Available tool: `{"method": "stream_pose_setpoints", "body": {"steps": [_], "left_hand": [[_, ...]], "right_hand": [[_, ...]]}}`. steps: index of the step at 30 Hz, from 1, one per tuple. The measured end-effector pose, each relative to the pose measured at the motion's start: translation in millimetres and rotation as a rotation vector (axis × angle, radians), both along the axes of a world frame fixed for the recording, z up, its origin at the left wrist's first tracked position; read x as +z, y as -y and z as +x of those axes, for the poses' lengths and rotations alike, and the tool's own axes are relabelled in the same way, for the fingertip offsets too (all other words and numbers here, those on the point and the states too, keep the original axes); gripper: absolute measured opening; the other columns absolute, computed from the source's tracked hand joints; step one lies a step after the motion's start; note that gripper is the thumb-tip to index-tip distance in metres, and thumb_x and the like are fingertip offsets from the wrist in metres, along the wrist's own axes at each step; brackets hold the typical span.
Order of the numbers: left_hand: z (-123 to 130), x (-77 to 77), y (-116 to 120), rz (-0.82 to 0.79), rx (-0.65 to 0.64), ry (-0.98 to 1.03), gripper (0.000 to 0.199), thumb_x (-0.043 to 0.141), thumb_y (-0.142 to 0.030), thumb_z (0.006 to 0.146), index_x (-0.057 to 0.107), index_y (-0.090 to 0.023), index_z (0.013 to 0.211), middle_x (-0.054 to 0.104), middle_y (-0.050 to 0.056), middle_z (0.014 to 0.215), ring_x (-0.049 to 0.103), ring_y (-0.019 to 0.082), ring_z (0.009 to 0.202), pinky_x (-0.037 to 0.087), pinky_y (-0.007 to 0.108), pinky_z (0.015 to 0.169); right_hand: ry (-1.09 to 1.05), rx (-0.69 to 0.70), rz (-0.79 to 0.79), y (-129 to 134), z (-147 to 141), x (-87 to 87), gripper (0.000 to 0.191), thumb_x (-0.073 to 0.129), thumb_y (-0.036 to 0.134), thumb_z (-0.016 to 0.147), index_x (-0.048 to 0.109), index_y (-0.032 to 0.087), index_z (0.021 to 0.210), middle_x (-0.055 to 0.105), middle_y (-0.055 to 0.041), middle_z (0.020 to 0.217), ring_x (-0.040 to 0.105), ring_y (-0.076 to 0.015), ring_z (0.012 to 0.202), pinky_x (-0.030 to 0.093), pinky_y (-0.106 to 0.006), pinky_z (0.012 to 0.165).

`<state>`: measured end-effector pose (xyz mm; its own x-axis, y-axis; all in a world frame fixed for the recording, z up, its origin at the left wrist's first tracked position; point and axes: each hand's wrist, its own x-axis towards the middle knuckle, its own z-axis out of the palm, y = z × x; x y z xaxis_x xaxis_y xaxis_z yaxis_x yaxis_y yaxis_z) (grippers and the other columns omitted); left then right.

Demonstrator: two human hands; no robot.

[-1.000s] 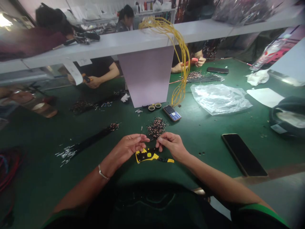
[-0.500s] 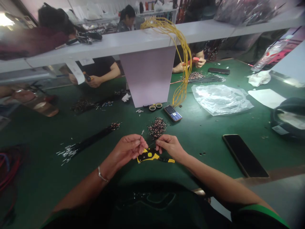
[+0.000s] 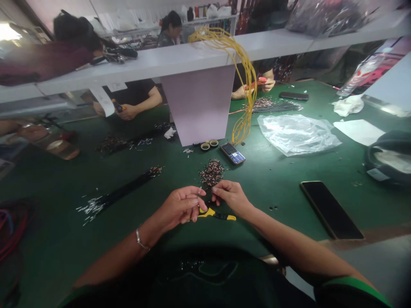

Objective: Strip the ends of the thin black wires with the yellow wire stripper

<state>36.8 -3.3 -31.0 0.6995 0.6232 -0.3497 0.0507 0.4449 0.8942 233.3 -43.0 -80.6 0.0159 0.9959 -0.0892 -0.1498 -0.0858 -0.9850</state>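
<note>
My left hand (image 3: 181, 206) pinches a thin short wire (image 3: 199, 191), my right hand (image 3: 231, 197) curled beside it, hold unclear, above a yellow-and-black wire stripper (image 3: 213, 214); a brown-flecked heap of short wires (image 3: 211, 173) remains ahead of my grip.

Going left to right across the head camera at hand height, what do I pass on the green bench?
Bundle of black wires → left hand → right hand → black smartphone
</note>
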Motion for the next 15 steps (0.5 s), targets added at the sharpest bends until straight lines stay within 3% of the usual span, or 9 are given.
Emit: {"method": "stream_pose_setpoints", "body": {"steps": [3, 6, 9, 13, 15], "left_hand": [[1.0, 0.0, 0.7, 0.036, 0.018, -0.026, 0.046, 0.063, -0.027, 0.078, 0.05, -0.009, 0.118, 0.07, 0.006, 0.075, 0.057, 0.008, 0.045, 0.03, 0.016, 0.033], [2.1, -1.4, 2.3, 0.085, 0.019, -0.072, 0.066, 0.061, -0.024, 0.079, 0.034, -0.011, 0.138, 0.07, 0.006, 0.074, 0.061, 0.011, 0.048, 0.028, 0.016, 0.033], [3.9, -3.2, 5.3, 0.195, -0.004, -0.183, 0.076, 0.057, -0.022, 0.079, 0.022, -0.013, 0.146, 0.071, 0.006, 0.077, 0.064, 0.014, 0.053, 0.029, 0.016, 0.033], [6.0, -4.6, 7.3, 0.386, 0.03, -0.345, 0.07, 0.055, -0.016, 0.077, 0.032, -0.013, 0.143, 0.073, 0.006, 0.079, 0.066, 0.015, 0.064, 0.039, 0.018, 0.043], [6.2, -6.0, 6.2, 0.397, 0.065, -0.34, 0.065, 0.056, -0.014, 0.075, 0.04, -0.013, 0.138, 0.074, 0.007, 0.086, 0.063, 0.012, 0.061, 0.044, 0.02, 0.05]], "right_hand": [[-0.008, -0.02, 0.015, -0.8, 1.4, 0.4, 0.027, 0.069, 0.038, 0.075, 0.06, 0.016, 0.061, 0.063, 0.0003, 0.056, 0.052, -0.0091, 0.043, 0.041, -0.023, 0.047], [-0.018, -0.036, 0.049, 0.1, 2.2, 2.5, 0.027, 0.068, 0.038, 0.076, 0.061, 0.016, 0.062, 0.064, 0.0, 0.057, 0.052, -0.0092, 0.044, 0.041, -0.023, 0.047], [-0.005, -0.031, 0.096, 4.2, 1.0, 6.3, 0.026, 0.067, 0.038, 0.078, 0.062, 0.016, 0.064, 0.064, -0.0005, 0.058, 0.053, -0.0095, 0.045, 0.043, -0.024, 0.049], [0.07, 0.035, 0.187, 14.9, -3.2, 13.5, 0.024, 0.063, 0.034, 0.082, 0.062, 0.016, 0.067, 0.066, -0.0014, 0.061, 0.055, -0.0101, 0.047, 0.045, -0.024, 0.05], [0.174, 0.078, 0.262, 20.9, -4.9, 17.8, 0.022, 0.058, 0.031, 0.085, 0.063, 0.017, 0.07, 0.066, -0.0013, 0.061, 0.057, -0.0106, 0.048, 0.045, -0.023, 0.051]]}}
